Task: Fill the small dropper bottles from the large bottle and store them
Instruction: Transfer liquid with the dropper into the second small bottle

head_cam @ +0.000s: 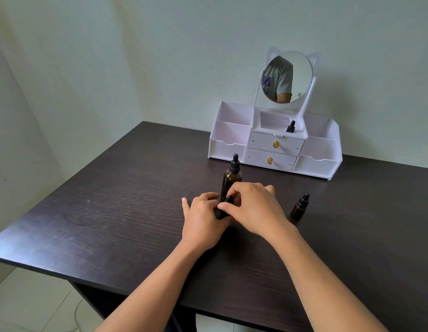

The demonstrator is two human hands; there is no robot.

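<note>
The left hand closes its grip round a small dark glass dropper bottle, presumably bracing it while the right hand pinches its black cap.

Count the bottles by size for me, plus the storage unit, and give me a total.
Large bottle: 1
Small dropper bottles: 3 (held bottle gripped by left hand and right hand; table bottle standing free; stored bottle in the organizer's top middle compartment)
White organizer: 1
Total: 5
</note>
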